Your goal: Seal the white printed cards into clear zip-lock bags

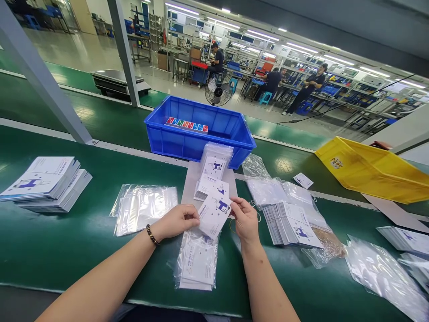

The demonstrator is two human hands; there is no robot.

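A white printed booklet (214, 215) with a purple picture is tilted between my two hands. The thumb and fingers of my left hand (183, 218) pinch its left edge; my right hand (245, 218) grips its upper right corner. Below it, a clear plastic bag (197, 264) holds similar white printed papers. Just beyond the booklet lies a stack of like booklets (203, 188), with bagged ones (216, 162) behind, leaning towards the blue bin. Left of my left hand rests a pile of empty clear bags (147, 210).
A blue bin (201, 143) with a colourful strip inside stands ahead. Booklet stacks (43, 181) lie far left, and a banded stack (290, 226) sits right among clear bags (268, 192). A yellow bin (372, 170) tilts at the right. A metal post (47, 76) rises at left.
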